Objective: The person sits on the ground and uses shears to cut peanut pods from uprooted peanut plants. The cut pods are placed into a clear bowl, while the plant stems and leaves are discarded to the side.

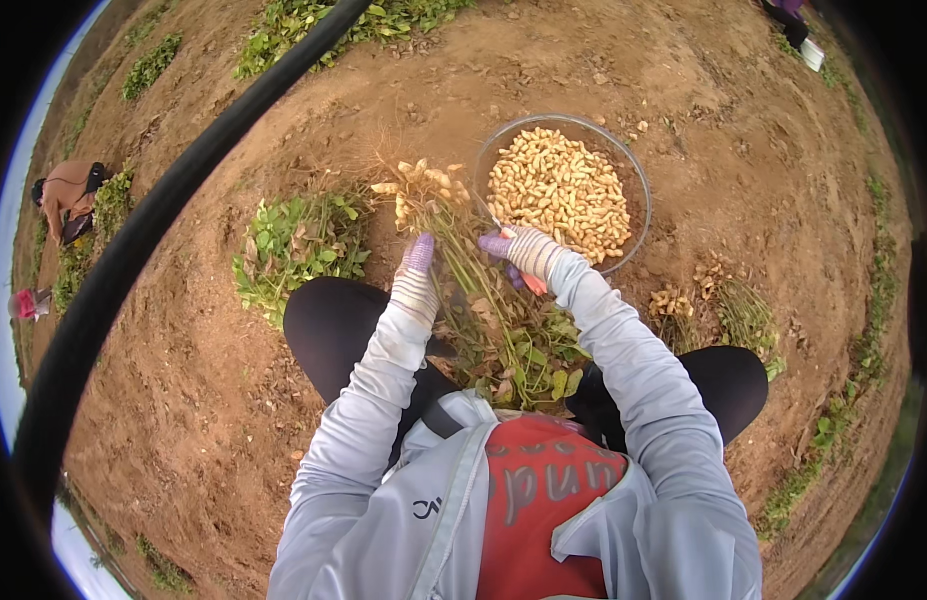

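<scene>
Across my lap lies a bunch of uprooted peanut plants (pixel 471 277), leaves toward my body, with pods and roots at the far end. My left hand (pixel 417 274), in a striped glove with purple fingertips, holds the stems just below the peanut pods (pixel 426 184). In my right hand (pixel 527 251), gloved alike, is a tool with an orange-red handle (pixel 535 283); its thin metal part points toward the pods, and its kind is unclear. Just beyond that hand stands a round, clear-rimmed basin (pixel 647 202) holding many picked peanuts (pixel 559 191).
Leafy peanut plants (pixel 302 251) lie left of my knee. Picked-over or dried plants (pixel 745 311) with some pods are beside my right knee. A dark curved bar (pixel 186 184) crosses the upper left. Other people (pixel 70 195) are far off at left and upper right.
</scene>
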{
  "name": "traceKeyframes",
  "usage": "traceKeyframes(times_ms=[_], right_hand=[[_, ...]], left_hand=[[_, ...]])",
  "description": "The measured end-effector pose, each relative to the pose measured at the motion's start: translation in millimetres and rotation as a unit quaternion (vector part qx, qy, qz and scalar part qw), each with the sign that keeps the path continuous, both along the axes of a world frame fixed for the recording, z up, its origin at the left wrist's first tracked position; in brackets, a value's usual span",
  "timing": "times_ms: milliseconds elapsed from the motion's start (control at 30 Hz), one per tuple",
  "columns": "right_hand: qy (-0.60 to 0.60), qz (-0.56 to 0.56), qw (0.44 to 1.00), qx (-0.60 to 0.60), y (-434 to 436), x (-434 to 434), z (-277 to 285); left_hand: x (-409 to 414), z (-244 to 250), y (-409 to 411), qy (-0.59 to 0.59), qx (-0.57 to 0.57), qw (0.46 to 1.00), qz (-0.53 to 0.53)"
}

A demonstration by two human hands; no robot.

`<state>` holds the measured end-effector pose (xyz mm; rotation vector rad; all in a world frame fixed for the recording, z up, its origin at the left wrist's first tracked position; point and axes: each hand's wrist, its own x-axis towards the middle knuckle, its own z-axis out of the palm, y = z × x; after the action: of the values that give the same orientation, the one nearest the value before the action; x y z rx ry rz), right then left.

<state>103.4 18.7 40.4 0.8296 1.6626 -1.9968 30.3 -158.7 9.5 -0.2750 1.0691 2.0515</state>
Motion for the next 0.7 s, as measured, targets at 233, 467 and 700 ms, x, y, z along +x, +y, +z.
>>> traceKeyframes(times_ms=[233,467,700], right_hand=[[0.128,0.144,0.954,0.231,-5,-1,-8],[0.194,-0.205,0.953,0.112,19,-1,-39],[0.016,-0.091,0.994,0.066,46,-19,-32]], left_hand=[[6,3,24,-0.081,-0.08,0.993,0.006],[13,26,23,-0.098,-0.008,0.994,-0.038],[13,14,20,-0.088,0.014,0.994,-0.056]])
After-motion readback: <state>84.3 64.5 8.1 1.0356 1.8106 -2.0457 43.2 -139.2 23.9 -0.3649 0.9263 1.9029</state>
